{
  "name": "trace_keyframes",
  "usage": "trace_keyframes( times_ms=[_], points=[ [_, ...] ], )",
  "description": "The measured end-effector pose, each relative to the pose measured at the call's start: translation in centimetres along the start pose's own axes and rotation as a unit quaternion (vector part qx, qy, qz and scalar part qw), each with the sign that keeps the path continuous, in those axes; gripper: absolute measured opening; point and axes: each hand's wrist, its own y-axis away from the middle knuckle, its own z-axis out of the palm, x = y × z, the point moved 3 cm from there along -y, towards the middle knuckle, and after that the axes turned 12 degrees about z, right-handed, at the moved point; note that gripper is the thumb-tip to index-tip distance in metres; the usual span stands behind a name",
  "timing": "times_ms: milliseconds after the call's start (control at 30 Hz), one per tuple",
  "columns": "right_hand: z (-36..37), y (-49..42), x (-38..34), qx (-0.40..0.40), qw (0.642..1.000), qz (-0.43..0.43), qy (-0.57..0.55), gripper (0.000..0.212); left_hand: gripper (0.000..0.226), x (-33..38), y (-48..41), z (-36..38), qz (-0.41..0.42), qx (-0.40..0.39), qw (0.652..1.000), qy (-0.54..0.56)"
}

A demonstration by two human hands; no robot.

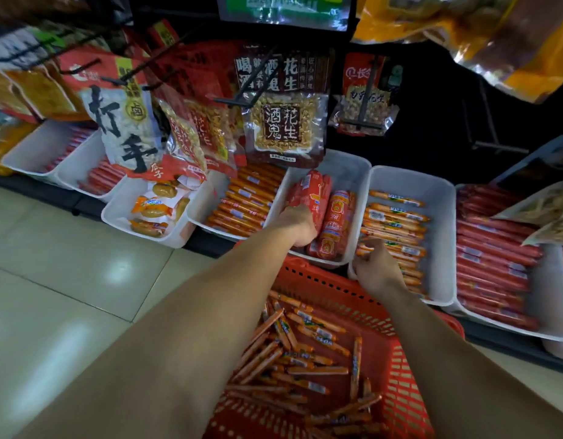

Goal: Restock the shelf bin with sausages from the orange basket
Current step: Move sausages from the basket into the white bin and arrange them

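Right hand (373,264) curled on thin sausages (397,223) at shelf bin (442,229) near-left corner; rows lie left-right. Left hand (300,224) grips red pack (309,191), next bin left.

Orange plastic lattice basket (403,384) at 6 o'clock, in front of the shelf. Loose thin foil-wrapped sausages (305,353) lie in it.

Behind it, at 1 o'clock: white plastic shelf bin (438,217) with stacked thin orange sausages (394,223). Right hand (373,264) is at the bin's near-left corner, fingers curled on the nearest ones.

Adjacent bin to the left, at 12 o'clock, holds thick red sausage packs (334,223). Left hand (297,224) is curled on one, probably gripping it.

Clear plastic peanut bag (285,128) hangs above the bins.
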Motion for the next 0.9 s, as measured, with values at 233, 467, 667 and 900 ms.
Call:
trace_keyframes(
  times_ms=[233, 467, 667, 900],
  points=[
    [-1.6, 5.7, -0.7, 0.024, 0.994, -0.068, 0.079, 0.047, 0.040, -0.6, 9.4, -1.2, 0.059, -0.024, 0.995, -0.072],
    [0.8, 11.0, 3.9, 0.052, 0.974, -0.144, 0.167, 0.030, 0.045, -6.6, 19.3, 7.5, 0.049, -0.146, 0.981, -0.116],
    [7.0, 10.0, 12.3, -0.075, 0.961, -0.053, 0.260, 0.039, 0.061, -11.6, 20.4, 14.6, 0.016, -0.161, 0.978, -0.131],
    [12.0, 6.7, 14.5, -0.130, 0.914, -0.054, 0.379, 0.105, 0.104, -15.3, 15.8, 19.5, -0.030, -0.150, 0.986, -0.066]
  ],
)
